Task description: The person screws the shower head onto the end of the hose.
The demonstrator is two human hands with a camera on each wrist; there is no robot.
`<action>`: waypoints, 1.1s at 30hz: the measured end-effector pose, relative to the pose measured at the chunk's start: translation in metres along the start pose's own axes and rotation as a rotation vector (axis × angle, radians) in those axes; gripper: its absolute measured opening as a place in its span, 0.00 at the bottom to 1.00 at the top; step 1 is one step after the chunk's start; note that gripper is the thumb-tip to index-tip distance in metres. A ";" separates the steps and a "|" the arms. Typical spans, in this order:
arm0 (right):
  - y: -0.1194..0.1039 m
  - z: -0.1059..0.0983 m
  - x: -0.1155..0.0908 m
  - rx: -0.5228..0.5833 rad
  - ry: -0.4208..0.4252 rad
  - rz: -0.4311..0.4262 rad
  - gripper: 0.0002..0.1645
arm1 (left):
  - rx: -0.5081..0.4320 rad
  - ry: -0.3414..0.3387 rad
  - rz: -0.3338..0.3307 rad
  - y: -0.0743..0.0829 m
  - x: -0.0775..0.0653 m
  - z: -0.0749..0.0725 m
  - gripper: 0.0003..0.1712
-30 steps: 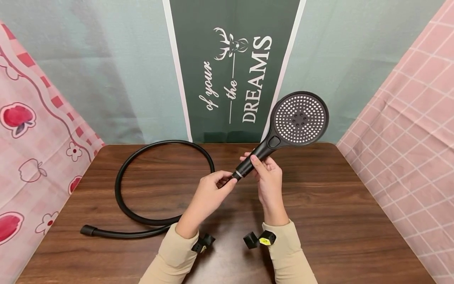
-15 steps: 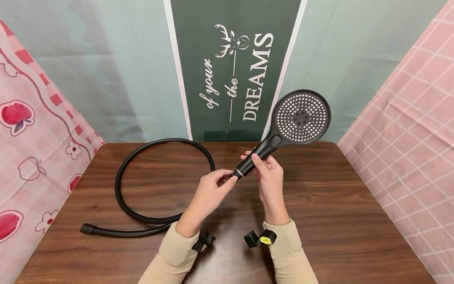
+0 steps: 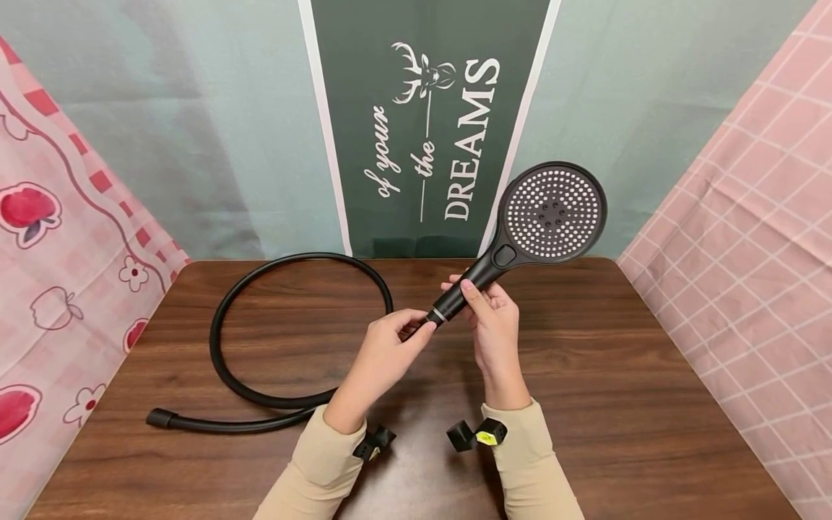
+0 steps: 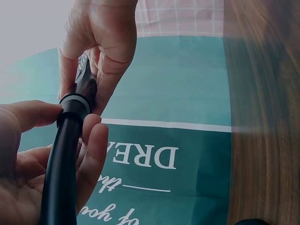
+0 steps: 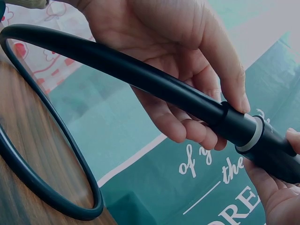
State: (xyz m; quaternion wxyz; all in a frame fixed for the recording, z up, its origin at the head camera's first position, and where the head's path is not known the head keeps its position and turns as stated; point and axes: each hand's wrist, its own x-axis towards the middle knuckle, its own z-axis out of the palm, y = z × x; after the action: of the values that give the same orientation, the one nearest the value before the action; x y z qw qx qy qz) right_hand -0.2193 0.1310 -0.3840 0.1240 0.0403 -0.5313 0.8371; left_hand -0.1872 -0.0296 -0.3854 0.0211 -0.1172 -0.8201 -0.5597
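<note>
A black shower head (image 3: 552, 213), its round face dotted with white nozzles, is held up tilted above the table. My right hand (image 3: 494, 328) grips its handle, thumb on top. At the handle's lower end, my left hand (image 3: 390, 347) pinches the connector of a black shower hose (image 3: 217, 339) between thumb and fingers. In the right wrist view a pale ring (image 5: 253, 136) shows between the hose connector (image 5: 236, 124) and the handle (image 5: 274, 154). The hose loops over the table to the left, its other end fitting (image 3: 160, 418) lying loose near the left front.
The brown wooden table (image 3: 617, 375) is backed by a green curtain (image 3: 214, 130) with white lettering. Pink patterned cloth (image 3: 58, 289) hangs at the left, pink checked cloth (image 3: 747, 253) at the right. Each wrist wears a small black camera (image 3: 461, 436).
Both hands keep their hold on the shower head and hose connector, nearly still. The whole scene shifts slightly upward in the head view.
</note>
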 end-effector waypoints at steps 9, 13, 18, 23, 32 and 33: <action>0.000 0.000 -0.001 0.012 -0.009 -0.011 0.08 | 0.019 0.004 0.023 0.000 0.000 0.000 0.11; 0.000 0.001 -0.001 0.011 -0.012 -0.015 0.08 | 0.018 0.003 0.030 -0.001 0.001 -0.001 0.11; -0.001 0.001 -0.001 0.008 -0.009 -0.012 0.09 | 0.012 -0.001 0.017 -0.001 0.001 -0.001 0.13; 0.000 0.000 0.000 0.005 -0.005 -0.005 0.09 | -0.020 -0.018 -0.007 -0.001 0.001 -0.002 0.14; 0.000 0.000 0.000 0.005 -0.009 -0.008 0.09 | -0.019 -0.005 0.003 -0.001 0.001 -0.001 0.12; 0.000 0.000 0.000 0.005 -0.009 -0.009 0.09 | -0.013 -0.001 0.005 -0.001 0.001 -0.001 0.12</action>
State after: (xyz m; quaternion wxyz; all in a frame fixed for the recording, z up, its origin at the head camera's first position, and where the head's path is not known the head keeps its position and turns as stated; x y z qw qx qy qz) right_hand -0.2189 0.1305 -0.3838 0.1251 0.0468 -0.5294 0.8378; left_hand -0.1881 -0.0305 -0.3857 0.0216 -0.1197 -0.8161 -0.5650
